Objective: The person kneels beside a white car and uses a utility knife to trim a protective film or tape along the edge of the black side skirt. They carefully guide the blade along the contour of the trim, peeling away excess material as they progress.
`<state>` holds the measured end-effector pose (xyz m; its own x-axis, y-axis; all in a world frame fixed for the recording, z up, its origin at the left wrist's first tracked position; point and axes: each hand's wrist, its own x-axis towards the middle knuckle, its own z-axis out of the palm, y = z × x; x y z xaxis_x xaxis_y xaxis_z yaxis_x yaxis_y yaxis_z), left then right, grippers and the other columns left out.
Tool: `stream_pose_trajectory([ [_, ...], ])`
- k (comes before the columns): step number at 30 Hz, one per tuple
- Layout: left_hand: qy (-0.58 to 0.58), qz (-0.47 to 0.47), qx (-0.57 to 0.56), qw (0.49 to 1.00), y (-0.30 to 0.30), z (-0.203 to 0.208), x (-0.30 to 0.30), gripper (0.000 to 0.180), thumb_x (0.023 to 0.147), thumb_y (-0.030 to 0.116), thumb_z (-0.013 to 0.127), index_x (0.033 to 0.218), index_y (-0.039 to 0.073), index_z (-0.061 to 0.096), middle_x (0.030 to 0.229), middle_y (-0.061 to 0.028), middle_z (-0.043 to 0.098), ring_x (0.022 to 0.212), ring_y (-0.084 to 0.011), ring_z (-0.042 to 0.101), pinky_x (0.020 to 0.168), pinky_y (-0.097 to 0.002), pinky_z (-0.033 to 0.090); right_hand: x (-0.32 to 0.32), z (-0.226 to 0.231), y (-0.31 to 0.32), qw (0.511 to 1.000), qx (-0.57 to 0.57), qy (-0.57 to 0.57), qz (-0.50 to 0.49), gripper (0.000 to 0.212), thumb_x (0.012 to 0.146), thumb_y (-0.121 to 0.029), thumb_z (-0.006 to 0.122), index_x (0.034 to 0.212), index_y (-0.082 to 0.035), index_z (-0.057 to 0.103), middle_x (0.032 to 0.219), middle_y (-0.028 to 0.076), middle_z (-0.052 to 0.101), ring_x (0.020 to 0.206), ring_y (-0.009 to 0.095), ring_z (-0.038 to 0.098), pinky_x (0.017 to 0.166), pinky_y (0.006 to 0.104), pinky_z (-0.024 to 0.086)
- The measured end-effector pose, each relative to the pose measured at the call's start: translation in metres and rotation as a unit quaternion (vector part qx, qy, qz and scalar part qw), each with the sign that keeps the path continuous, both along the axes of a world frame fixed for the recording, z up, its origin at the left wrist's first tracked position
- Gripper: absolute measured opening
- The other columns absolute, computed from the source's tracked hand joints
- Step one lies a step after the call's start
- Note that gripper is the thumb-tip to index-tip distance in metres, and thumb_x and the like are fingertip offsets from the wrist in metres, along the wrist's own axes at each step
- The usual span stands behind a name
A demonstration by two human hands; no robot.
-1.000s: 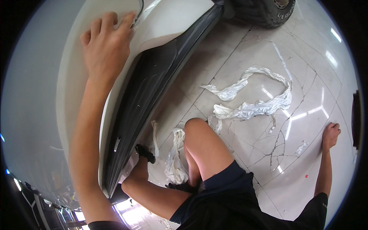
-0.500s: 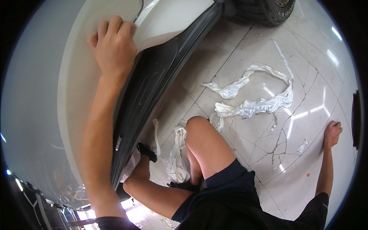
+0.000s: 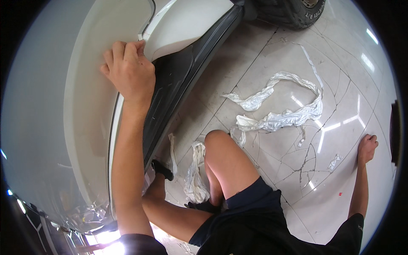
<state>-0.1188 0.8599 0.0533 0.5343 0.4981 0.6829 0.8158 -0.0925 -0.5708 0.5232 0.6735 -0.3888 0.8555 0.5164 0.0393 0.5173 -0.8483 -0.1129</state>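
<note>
At the lower edge of a pale car door (image 3: 89, 106), my left hand (image 3: 129, 70) is closed, thumb and forefinger pinched at the gap beside the white sill panel (image 3: 187, 29). A small pale tip (image 3: 142, 39) shows by those fingertips; what they pinch is too small to make out. My left forearm lies along the door's edge, above the black side step (image 3: 170, 93). Far to the right, my right hand (image 3: 367, 148) is curled into a fist low by the tiled floor (image 3: 340, 170), with nothing showing out of it.
Crumpled white film strips (image 3: 293, 117) lie looped on the cracked tiles, and another bunch (image 3: 196, 174) is beside my feet. A thin strip (image 3: 312, 63) and a small scrap (image 3: 335, 162) lie farther right. A black tire (image 3: 293, 15) stands at the far end.
My left hand has come down and slightly right along the door edge, its forearm shifting right. More of the door seam now shows. My right hand stays in nearly the same place.
</note>
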Motion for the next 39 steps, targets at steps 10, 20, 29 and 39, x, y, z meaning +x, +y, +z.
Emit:
stream_pose_trajectory([
  [10,-0.158,-0.058,0.063,0.984,0.009,-0.033,-0.005,0.007,0.082,0.009,0.074,0.088,0.013,0.072,0.092,-0.0006,0.061,0.091,-0.0258,0.055,0.079,-0.0409,0.035,-0.021,0.012,0.003,1.000,-0.009,-0.008,0.008,0.044,0.101,-0.040,0.038,0.128,-0.011,0.058,0.124,0.024,0.060,0.107,0.047,0.065,0.089,0.0563,0.053],
  [20,-0.252,-0.146,0.130,0.948,0.033,-0.053,0.003,0.013,0.078,0.008,0.077,0.087,0.015,0.072,0.091,0.0011,0.059,0.091,-0.0237,0.054,0.078,-0.0399,0.037,-0.029,-0.006,0.016,0.982,0.144,-0.038,0.115,0.033,0.097,-0.021,0.051,0.123,-0.002,0.058,0.120,0.022,0.064,0.103,0.040,0.067,0.089,0.0494,0.052],
  [29,-0.278,-0.125,0.078,0.949,0.016,-0.048,-0.003,0.008,0.083,0.013,0.075,0.090,0.015,0.075,0.091,0.0014,0.059,0.091,-0.0239,0.056,0.080,-0.0405,0.040,-0.440,0.390,0.202,0.551,0.258,0.672,0.422,0.034,0.093,-0.036,0.070,0.100,-0.002,0.069,0.086,0.005,0.068,0.067,0.013,0.063,0.053,0.0261,0.043],
  [39,-0.303,-0.126,0.075,0.942,0.014,-0.049,-0.003,0.008,0.084,0.015,0.074,0.092,0.015,0.073,0.094,0.0001,0.060,0.096,-0.0247,0.057,0.083,-0.0425,0.041,-0.506,0.430,0.240,0.541,0.231,0.717,0.374,0.022,0.089,-0.028,0.076,0.081,-0.010,0.067,0.069,-0.005,0.060,0.053,0.004,0.051,0.043,0.0180,0.033],
])
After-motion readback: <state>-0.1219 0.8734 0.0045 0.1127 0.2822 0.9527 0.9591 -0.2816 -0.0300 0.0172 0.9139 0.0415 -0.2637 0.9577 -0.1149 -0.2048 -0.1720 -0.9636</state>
